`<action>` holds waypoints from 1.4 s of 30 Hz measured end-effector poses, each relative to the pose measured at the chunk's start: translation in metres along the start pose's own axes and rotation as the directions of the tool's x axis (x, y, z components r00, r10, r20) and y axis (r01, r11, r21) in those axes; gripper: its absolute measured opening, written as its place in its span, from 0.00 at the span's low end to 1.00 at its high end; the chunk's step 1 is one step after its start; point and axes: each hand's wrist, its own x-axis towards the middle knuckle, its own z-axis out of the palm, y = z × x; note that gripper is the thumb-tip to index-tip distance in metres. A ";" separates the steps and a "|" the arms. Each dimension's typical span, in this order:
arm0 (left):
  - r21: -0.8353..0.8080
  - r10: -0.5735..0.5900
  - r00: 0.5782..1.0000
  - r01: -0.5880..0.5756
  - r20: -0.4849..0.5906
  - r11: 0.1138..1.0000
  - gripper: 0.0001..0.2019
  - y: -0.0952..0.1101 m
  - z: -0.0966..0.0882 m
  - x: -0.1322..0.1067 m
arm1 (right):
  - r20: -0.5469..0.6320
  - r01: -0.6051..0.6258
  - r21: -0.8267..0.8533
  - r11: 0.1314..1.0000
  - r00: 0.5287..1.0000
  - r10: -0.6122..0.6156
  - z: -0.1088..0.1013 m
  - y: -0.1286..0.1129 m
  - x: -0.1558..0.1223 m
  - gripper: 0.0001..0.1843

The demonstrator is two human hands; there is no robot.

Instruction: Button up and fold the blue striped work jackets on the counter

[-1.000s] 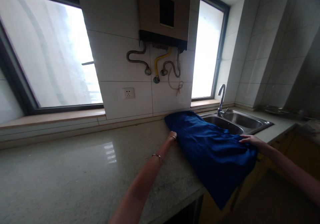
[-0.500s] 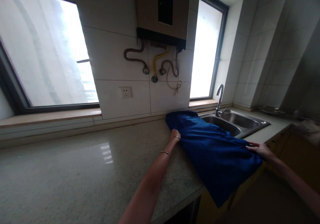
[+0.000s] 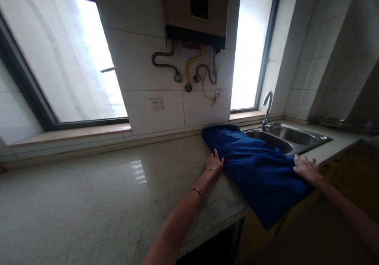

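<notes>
A dark blue cloth (image 3: 257, 166), perhaps a garment, is spread over the counter beside the sink, and its near corner hangs past the front edge. My left hand (image 3: 214, 163), with bracelets on the wrist and forearm, rests at the cloth's left edge with fingers apart, gripping nothing. On the far right side of the cloth, my right hand (image 3: 308, 169) has its fingers bent and closed on the cloth's edge. Its fingertips are partly hidden.
A steel double sink (image 3: 321, 139) with a curved faucet (image 3: 268, 109) lies behind the cloth. The stone counter (image 3: 89, 202) stretches left. A water heater (image 3: 177, 6) with pipes hangs above, near a wall socket (image 3: 156, 104). Windows flank it.
My left hand has let go of the cloth's edge and spread its fingers. My right hand's fingers have bent more at the right edge. The view has shifted slightly.
</notes>
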 end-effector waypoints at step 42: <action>-0.461 0.558 0.824 -0.461 0.095 0.758 0.26 -0.080 -0.015 -0.011 | -0.011 0.746 -0.130 0.653 0.658 -0.753 0.074 -0.184 -0.113 0.22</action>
